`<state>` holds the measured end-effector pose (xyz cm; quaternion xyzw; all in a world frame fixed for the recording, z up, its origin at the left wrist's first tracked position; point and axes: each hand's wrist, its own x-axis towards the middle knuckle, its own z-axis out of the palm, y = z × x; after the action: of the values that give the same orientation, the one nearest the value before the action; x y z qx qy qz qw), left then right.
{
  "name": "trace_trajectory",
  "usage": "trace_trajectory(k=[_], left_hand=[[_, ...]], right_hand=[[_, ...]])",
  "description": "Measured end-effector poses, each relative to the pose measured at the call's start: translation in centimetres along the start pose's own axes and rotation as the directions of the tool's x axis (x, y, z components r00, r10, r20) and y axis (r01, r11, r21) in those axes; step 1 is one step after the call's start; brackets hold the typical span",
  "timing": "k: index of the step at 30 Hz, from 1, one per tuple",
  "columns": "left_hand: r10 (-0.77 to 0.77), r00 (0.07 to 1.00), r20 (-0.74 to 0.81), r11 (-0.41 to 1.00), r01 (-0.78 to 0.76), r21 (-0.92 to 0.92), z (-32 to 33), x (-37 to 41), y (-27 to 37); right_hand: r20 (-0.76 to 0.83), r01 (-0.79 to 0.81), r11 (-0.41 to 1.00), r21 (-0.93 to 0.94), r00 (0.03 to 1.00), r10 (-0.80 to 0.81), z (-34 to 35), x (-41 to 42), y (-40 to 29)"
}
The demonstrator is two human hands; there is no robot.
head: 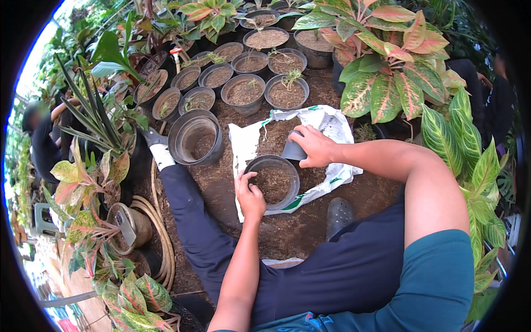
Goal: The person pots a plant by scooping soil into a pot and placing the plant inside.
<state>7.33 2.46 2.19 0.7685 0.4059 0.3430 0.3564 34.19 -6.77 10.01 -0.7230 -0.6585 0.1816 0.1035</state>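
Before me a round black plastic pot [295, 182] holds brown soil mix [271, 182]. On its left rim my left hand [250, 195] rests, with the thumb and fingers about the edge. My right hand [315, 146] grips a small dark cup-like pot [293, 150] just beyond the pot's upper right rim. The small pot is tilted, and its inside is hidden from me. Under both lies an opened white plastic sack [244, 143] with green print, and loose soil mix [278, 132] shows on it.
Stacked empty black pots [176, 139] stand left of the sack. Several soil-filled pots [244, 94] with small seedlings fill the ground beyond. Leafy potted aglaonemas [386, 79] crowd the right. A coiled hose [166, 249] lies at left. A person [45, 141] sits far left, another [493, 99] at right.
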Motion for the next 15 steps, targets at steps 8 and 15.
trace_trajectory(k=[8, 15], left_hand=[[0.021, 0.999, -0.026, 0.999, -0.02, 0.04, 0.3, -0.6, 0.1], [0.012, 0.999, -0.052, 0.999, -0.01, 0.036, 0.6, -0.5, 0.0]], right_hand=[[-0.161, -0.149, 0.988, -0.03, 0.977, 0.142, -0.4, -4.8, 1.3], [-0.011, -0.619, 0.781, 0.082, 0.783, 0.621, 2.5, -7.4, 5.6]])
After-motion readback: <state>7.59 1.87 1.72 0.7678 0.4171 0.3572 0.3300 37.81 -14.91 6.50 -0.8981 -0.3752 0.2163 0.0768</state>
